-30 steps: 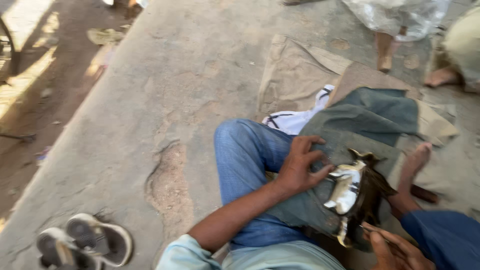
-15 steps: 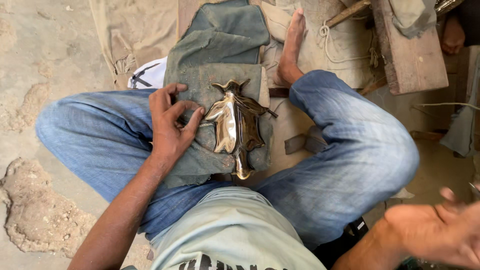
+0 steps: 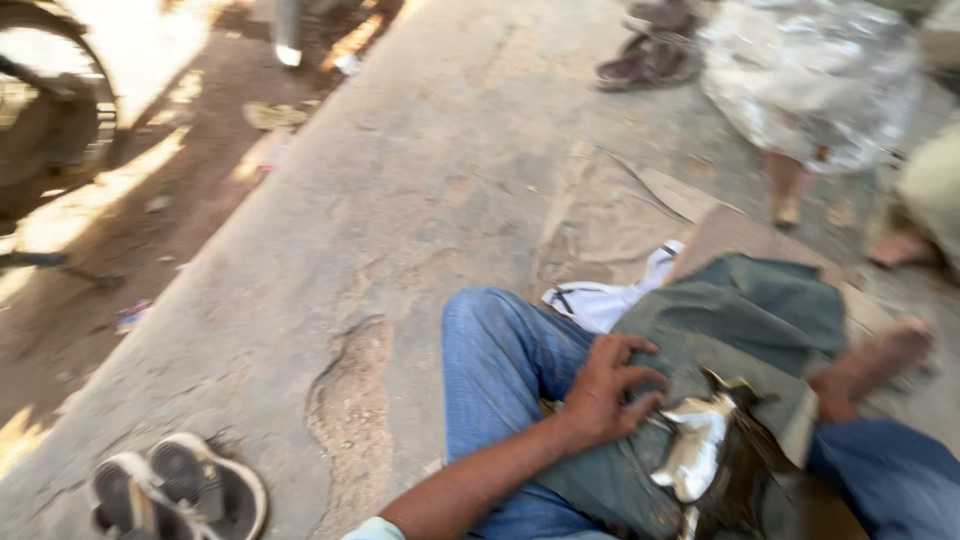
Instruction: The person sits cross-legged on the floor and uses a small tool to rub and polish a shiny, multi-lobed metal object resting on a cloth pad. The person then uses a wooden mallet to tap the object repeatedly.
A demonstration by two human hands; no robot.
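I sit on the ground in blue jeans (image 3: 500, 370) with a grey-green cloth (image 3: 740, 320) spread over my lap. On the cloth lies a shiny metal figure (image 3: 700, 450), bird-like with dark wings. My left hand (image 3: 610, 385) presses flat on the cloth right beside the figure's left edge, fingers spread and slightly curled, touching the cloth. My right hand is out of the picture. My bare foot (image 3: 870, 365) rests at the right of the cloth.
A pair of sandals (image 3: 180, 490) lies on the cracked concrete at lower left. A white cloth (image 3: 610, 295) pokes out by my knee. Another person's bare feet (image 3: 785, 205) and light garment (image 3: 810, 80) are at upper right, with more sandals (image 3: 650, 55) beyond.
My head has swung from looking straight down at my lap to looking left and outward. My right hand has left the view. My left hand stays by the metal figure.
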